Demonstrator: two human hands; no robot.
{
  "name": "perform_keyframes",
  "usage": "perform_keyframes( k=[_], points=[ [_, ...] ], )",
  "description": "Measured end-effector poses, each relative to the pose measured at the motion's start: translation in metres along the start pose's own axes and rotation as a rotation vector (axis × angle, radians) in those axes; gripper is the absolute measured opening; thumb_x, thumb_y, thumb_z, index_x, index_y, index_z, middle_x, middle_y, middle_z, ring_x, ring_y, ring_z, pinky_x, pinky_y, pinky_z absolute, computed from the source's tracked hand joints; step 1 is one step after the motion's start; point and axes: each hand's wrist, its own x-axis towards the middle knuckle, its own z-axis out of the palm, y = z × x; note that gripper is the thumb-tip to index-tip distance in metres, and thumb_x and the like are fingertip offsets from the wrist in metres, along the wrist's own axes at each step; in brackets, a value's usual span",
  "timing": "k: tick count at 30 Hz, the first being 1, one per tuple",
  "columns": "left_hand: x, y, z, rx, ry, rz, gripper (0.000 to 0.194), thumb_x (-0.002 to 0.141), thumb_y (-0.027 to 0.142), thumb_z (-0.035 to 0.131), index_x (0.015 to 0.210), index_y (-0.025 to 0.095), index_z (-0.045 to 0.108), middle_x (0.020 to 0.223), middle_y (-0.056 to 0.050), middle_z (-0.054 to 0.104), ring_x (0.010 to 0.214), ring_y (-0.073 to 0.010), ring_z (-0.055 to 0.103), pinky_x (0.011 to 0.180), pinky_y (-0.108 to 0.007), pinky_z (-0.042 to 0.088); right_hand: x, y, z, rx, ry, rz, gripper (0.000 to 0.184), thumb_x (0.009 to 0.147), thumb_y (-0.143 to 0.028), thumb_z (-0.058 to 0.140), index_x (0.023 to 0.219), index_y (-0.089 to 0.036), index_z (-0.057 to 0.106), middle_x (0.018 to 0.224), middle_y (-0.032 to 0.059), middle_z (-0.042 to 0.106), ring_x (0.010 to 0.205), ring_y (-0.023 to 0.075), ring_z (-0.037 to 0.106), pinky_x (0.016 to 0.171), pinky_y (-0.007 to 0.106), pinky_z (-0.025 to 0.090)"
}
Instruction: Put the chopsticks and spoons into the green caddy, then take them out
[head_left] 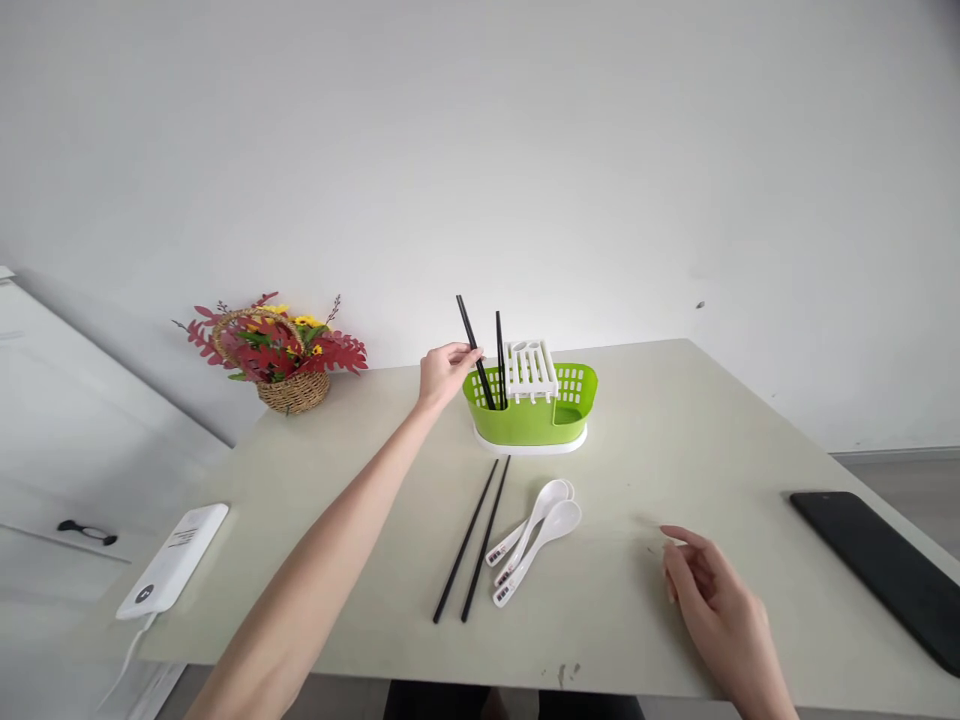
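Observation:
My left hand [446, 372] pinches black chopsticks [471, 330], whose lower ends are inside the left part of a green utensil holder [529, 424]. Other black chopsticks [500, 350] stand upright beside them in the same part. A white slotted rack [531, 370] sits across the holder's middle. In front of it, two black chopsticks [475, 545] lie side by side on the table. Right of these is a small pile of white spoons [538, 535]. My right hand [712, 600] rests near the table's front right, fingers loosely curled but apart, with nothing in it.
A wicker basket [294, 392] of red and yellow flowers stands at the back left. A white power bank [174, 560] with a cable lies at the left edge, a black phone [877, 570] at the right. A white cabinet [90, 450] adjoins the table [360, 630]; behind is a wall.

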Motion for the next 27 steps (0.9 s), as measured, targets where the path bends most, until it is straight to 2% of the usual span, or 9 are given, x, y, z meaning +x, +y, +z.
perform_keyframes(
  k=[5, 9, 16, 23, 25, 27],
  points=[
    [0.014, -0.017, 0.015, 0.255, -0.039, 0.002, 0.036, 0.081, 0.057, 0.08, 0.084, 0.021, 0.08, 0.108, -0.01, 0.081, 0.107, -0.0297, 0.073, 0.099, -0.04, 0.054, 0.002, -0.006, 0.0, -0.022, 0.024, 0.03, 0.051, 0.095, -0.067, 0.052, 0.121, -0.026, 0.068, 0.076, -0.0001, 0.067, 0.067, 0.0184, 0.063, 0.063, 0.027, 0.047],
    [0.02, -0.026, 0.02, 0.311, -0.086, -0.025, 0.034, 0.08, 0.056, 0.081, 0.079, 0.022, 0.08, 0.11, -0.01, 0.08, 0.113, -0.0312, 0.07, 0.103, -0.041, 0.051, 0.001, -0.012, 0.001, -0.012, 0.023, 0.034, 0.049, 0.095, -0.067, 0.053, 0.117, -0.026, 0.068, 0.073, -0.001, 0.067, 0.066, 0.0184, 0.063, 0.062, 0.026, 0.047],
    [0.026, -0.033, 0.024, 0.276, -0.113, -0.018, 0.033, 0.082, 0.055, 0.08, 0.087, 0.022, 0.083, 0.115, -0.011, 0.078, 0.112, -0.0305, 0.07, 0.099, -0.041, 0.054, 0.001, -0.014, 0.003, -0.038, 0.024, 0.066, 0.045, 0.093, -0.065, 0.056, 0.114, -0.027, 0.07, 0.074, -0.0009, 0.068, 0.065, 0.0179, 0.061, 0.063, 0.026, 0.047],
    [0.016, -0.035, 0.019, 0.215, -0.141, -0.007, 0.035, 0.086, 0.055, 0.077, 0.1, 0.023, 0.082, 0.119, -0.009, 0.078, 0.108, -0.0294, 0.07, 0.095, -0.039, 0.054, 0.0, -0.015, 0.006, -0.033, 0.047, 0.063, 0.051, 0.091, -0.069, 0.054, 0.113, -0.026, 0.07, 0.071, -0.0013, 0.067, 0.062, 0.0183, 0.06, 0.063, 0.027, 0.046],
    [0.01, -0.036, 0.012, 0.164, -0.107, 0.004, 0.037, 0.087, 0.055, 0.075, 0.106, 0.022, 0.08, 0.122, -0.01, 0.077, 0.108, -0.0273, 0.07, 0.094, -0.037, 0.053, 0.001, -0.011, 0.006, -0.041, 0.047, 0.048, 0.05, 0.091, -0.068, 0.054, 0.113, -0.026, 0.07, 0.072, -0.0006, 0.068, 0.063, 0.0184, 0.061, 0.063, 0.028, 0.046],
    [0.002, -0.04, 0.002, 0.089, -0.016, -0.001, 0.04, 0.09, 0.055, 0.072, 0.109, 0.02, 0.076, 0.124, -0.011, 0.075, 0.107, -0.0245, 0.07, 0.092, -0.034, 0.053, 0.002, -0.005, 0.005, -0.057, 0.028, 0.037, 0.049, 0.092, -0.067, 0.054, 0.114, -0.026, 0.07, 0.075, 0.0002, 0.07, 0.066, 0.0191, 0.063, 0.064, 0.028, 0.047]
  ],
)
